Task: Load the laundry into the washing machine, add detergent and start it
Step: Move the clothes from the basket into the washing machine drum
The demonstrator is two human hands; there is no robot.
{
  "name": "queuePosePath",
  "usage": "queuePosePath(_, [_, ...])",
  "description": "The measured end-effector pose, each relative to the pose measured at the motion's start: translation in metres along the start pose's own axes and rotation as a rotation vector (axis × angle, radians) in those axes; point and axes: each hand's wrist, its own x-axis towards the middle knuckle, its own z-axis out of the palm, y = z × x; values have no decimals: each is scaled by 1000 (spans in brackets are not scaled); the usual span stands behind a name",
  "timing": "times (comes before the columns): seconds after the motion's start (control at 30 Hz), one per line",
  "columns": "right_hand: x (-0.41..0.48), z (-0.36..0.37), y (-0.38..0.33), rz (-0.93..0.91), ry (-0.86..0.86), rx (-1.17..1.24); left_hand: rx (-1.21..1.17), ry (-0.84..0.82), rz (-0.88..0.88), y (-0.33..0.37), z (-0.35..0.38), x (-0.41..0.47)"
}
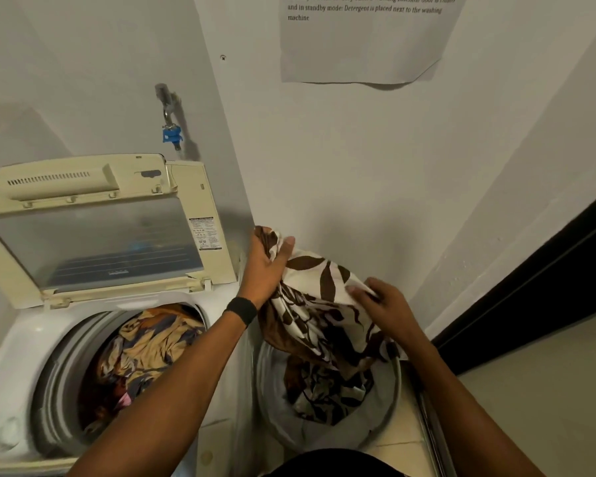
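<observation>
drum mouth (66,366) open under raised lid (93,235); clothes (145,346) seemingly fill half.

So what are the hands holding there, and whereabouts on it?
Both hold the brown-and-white patterned cloth: left hand grips its top end, right hand pinches a fold lower down.

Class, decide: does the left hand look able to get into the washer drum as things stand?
Probably yes: the lid stands raised, leaving the drum uncovered beside the left hand, which grips the patterned cloth.

Beige tiled floor (547,401) is carrying everything here: white washing machine (18,356) is sitting on the left, grey laundry basket (324,438) standing just beside it.
</observation>
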Motion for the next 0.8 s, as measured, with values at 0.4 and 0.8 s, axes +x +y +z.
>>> queuePosePath(0.4, [9,-5,-22,-81,-157,-48,-19,-292,-80,-11,0,4])
queuePosePath(0.8, [21,-7,-68,-208,-154,86,-162,-362,-83,3,24,-10])
